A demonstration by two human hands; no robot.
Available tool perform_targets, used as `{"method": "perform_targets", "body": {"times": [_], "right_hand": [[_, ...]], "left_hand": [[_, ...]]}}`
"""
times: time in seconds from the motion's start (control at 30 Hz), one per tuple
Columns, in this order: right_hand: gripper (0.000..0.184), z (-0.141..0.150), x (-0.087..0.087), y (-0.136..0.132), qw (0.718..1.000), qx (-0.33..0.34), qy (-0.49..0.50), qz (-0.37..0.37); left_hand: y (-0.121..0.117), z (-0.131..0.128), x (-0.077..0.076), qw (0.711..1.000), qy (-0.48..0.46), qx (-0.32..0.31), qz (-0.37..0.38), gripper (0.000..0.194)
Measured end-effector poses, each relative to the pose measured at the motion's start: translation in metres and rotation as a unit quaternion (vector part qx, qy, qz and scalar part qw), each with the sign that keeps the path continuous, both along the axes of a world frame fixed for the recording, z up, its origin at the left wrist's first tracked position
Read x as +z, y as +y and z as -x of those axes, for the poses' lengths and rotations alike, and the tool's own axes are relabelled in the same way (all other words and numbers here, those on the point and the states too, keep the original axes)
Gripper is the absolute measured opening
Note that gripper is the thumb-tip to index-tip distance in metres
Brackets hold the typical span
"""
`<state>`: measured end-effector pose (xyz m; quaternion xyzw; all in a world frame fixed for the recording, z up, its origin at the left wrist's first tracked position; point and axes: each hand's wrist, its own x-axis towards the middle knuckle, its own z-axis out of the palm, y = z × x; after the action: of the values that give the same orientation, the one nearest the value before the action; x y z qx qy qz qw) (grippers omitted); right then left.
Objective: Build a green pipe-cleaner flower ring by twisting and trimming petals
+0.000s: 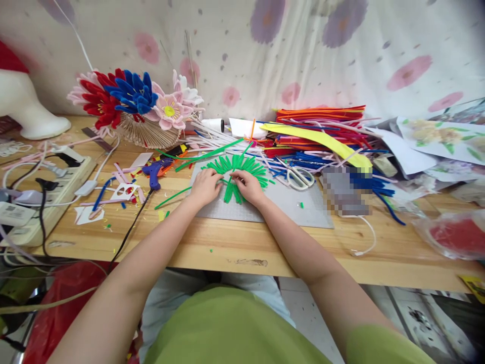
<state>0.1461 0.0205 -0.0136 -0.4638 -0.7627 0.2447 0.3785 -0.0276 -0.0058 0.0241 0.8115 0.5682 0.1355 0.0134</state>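
A round of green pipe-cleaner loops point(254, 168), fanned out like leaves, lies on the grey cutting mat point(303, 206). My left hand point(206, 187) is at its left side, thumb and fingers closed in a pinch on a thin green pipe cleaner. Across from it, my right hand point(248, 187) pinches the same green piece near the middle of the round. My fingertips partly hide the spot they grip. Loose green pipe cleaners point(172, 198) stick out past my left hand. White-handled scissors point(299, 177) rest on the mat to the right.
A blue glue gun point(153, 174) and paper scraps lie left, beside a power strip point(71, 187) with cables. Pipe-cleaner flowers point(136, 93) stand behind. Bundles of coloured pipe cleaners point(322, 115) and a yellow strip point(314, 139) are piled at the back right. A blurred-out object point(344, 192) lies right.
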Motion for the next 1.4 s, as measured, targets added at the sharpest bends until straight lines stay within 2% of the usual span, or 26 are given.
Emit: {"method": "perform_targets", "body": {"times": [0.1,0.2,0.3,0.4,0.5,0.6,0.7,0.77,0.97,1.1,1.3,1.4], "right_hand": [[0.022,-0.002,0.002,-0.003,0.999,0.012,-0.042,-0.019],[0.02,-0.003,0.004,-0.005,0.997,0.025,-0.069,-0.034],[0.019,-0.004,0.006,-0.005,0.996,0.028,-0.069,-0.039],[0.019,-0.004,0.006,-0.004,0.997,0.023,-0.059,-0.038],[0.018,-0.004,0.004,-0.004,0.998,0.014,-0.043,-0.032],[0.017,-0.004,0.003,-0.003,0.999,0.015,-0.031,-0.001],[0.019,-0.004,0.004,-0.003,0.999,0.021,-0.026,0.034],[0.02,-0.004,0.005,-0.003,0.999,0.025,-0.025,0.037],[0.019,-0.003,0.012,-0.001,0.999,0.026,-0.028,0.017],[0.02,-0.003,0.012,0.001,0.997,0.04,-0.051,0.033],[0.016,-0.003,0.01,0.001,0.996,0.054,-0.067,0.032],[0.012,-0.003,0.01,0.001,0.994,0.067,-0.089,0.015]], "left_hand": [[0.006,-0.009,-0.002,1.0,0.005,0.001,0.022,0.021],[0.003,-0.016,0.003,0.998,-0.034,0.034,0.043,0.021],[-0.001,-0.019,0.011,0.987,-0.085,0.077,0.114,0.017],[-0.001,-0.02,0.013,0.97,-0.128,0.082,0.19,0.03],[0.001,-0.022,0.009,0.952,-0.173,0.101,0.23,0.042],[0.002,-0.027,0.003,0.919,-0.255,0.134,0.27,0.041],[0.001,-0.029,-0.001,0.861,-0.368,0.135,0.325,0.043],[-0.001,-0.029,-0.001,0.833,-0.412,0.129,0.345,0.049],[-0.008,-0.03,0.004,0.836,-0.392,0.121,0.366,0.07],[-0.01,-0.034,0.007,0.802,-0.425,0.126,0.401,0.078],[-0.013,-0.036,0.01,0.771,-0.469,0.128,0.412,0.071],[-0.014,-0.035,0.009,0.774,-0.464,0.123,0.412,0.075]]}}
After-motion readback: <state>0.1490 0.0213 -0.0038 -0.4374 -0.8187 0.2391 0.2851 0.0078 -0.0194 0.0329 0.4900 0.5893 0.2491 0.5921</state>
